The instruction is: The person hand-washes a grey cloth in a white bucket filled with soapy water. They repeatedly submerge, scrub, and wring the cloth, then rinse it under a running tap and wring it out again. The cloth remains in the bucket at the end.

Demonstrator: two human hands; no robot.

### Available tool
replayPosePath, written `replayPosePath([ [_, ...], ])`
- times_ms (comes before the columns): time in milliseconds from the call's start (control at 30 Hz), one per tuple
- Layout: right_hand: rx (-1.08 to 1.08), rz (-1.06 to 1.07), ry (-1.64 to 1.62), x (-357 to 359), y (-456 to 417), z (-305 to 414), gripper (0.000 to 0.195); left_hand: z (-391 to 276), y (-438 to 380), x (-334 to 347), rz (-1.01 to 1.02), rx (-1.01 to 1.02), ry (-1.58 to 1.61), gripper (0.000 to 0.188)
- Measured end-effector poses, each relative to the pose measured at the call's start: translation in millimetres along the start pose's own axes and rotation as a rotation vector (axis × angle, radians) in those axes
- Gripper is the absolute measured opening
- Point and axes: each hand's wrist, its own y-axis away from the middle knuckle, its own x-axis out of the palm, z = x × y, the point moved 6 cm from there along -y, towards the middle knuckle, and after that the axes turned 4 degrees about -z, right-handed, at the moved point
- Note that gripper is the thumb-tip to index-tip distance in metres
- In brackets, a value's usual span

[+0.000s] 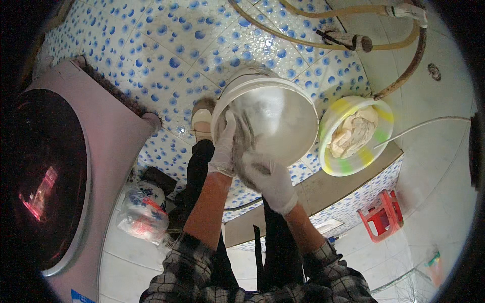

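Both my hands wear pale gloves and are at the near left rim of a large white bucket (291,110) on the tiled floor. Between them is a grey cloth (242,132), blurred and partly inside the bucket. My left hand (225,144) lies along the cloth's left side, fingers pointing into the bucket. Lower and to the right, my right hand (269,181) is closed around the cloth's near end. A smooth, whitish-grey surface shows inside the bucket; whether it is liquid I cannot tell.
A striped basin (360,163) holding a crumpled beige cloth (354,130) stands right of the bucket. Hoses (405,77) curve across the upper right. A pink washing machine (113,125) fills the left, with a plastic bag (144,216) near it. A red stool (382,217) is at right.
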Motion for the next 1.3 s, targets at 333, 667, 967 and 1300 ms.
replayPosePath([
  [333, -0.461, -0.262, 0.996, 7.4, -52.8, -18.2, 0.018, 14.0, -51.4, -64.5, 0.12, 0.564, -1.088, 0.026],
  [667, 0.111, -0.454, 0.359, -53.8, -92.9, -57.8, 0.027, 24.5, -11.6, -10.8, -0.059, 0.218, -0.459, 0.031],
  [967, -0.033, -0.517, 0.58, -49.5, -127.9, -45.1, 0.029, -13.5, 14.9, 20.1, -0.209, 0.474, -0.588, 0.036],
  [1300, -0.343, -0.63, 0.714, -71.8, -218.0, -81.5, 0.034, 17.5, -16.1, -52.7, 0.118, 0.4, -0.648, 0.031],
])
